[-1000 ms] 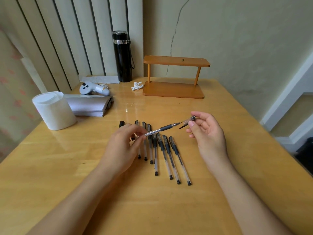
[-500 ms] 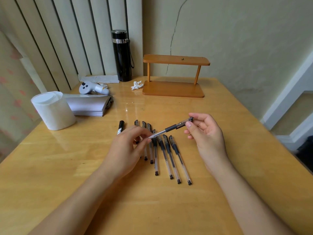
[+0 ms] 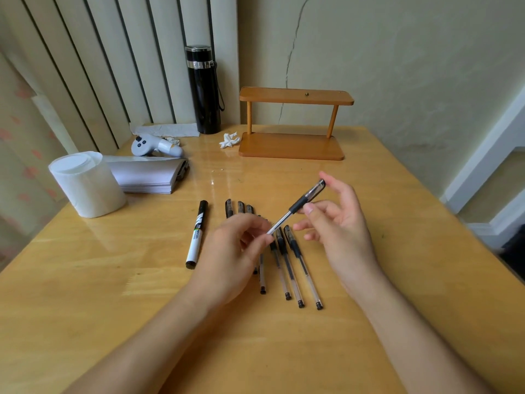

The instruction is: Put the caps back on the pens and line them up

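A clear pen [image 3: 298, 206] with a black grip and its cap on is held slanted above the table. My left hand [image 3: 235, 251] pinches its rear end. My right hand [image 3: 338, 223] touches it at the grip with the thumb and at the cap end with the index finger, the other fingers spread. Under my hands several capped pens [image 3: 295, 265] lie side by side on the wooden table [image 3: 397, 280], caps pointing away from me; my left hand hides parts of some. A black-and-white marker [image 3: 197, 236] lies to their left.
A white roll [image 3: 85, 184] and a stack of paper [image 3: 145, 174] sit at the left. Behind them are a grey controller [image 3: 156, 145], a black flask [image 3: 203, 89], a crumpled tissue [image 3: 228, 140] and a small wooden shelf [image 3: 292, 120].
The cap, held apart from the pen tip by my right hand, went onto the pen. My left hand shifted right, uncovering the marker, and the pen tilted up.
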